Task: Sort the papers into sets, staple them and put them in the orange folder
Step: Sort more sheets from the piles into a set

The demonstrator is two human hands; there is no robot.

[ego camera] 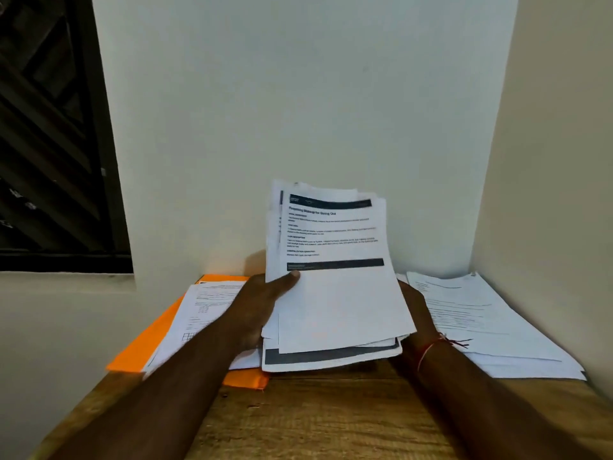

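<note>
Wooden table [315,419], bare grain nearest the camera, both forearms reaching over it. Stack of papers [335,293] is held tilted up above the table's middle, printed side facing the camera, with dark bars across the top sheet and the sheets fanned unevenly. Left hand [258,307] grips the stack's left edge, thumb pressed on the front, fingers behind. Right hand [414,313] is at the stack's right edge, mostly hidden behind it, so I cannot tell its grip; red thread [431,346] sits on that wrist. Hands are apart, one on each side of the stack. Orange folder [146,346] lies flat left of the stack, partly under it, with loose sheets [202,313] on top. Paper pile [481,320] lies flat right of the stack. Pale wall [298,94] stands behind the stack, and a dark window [49,144] is far left of it.
</note>
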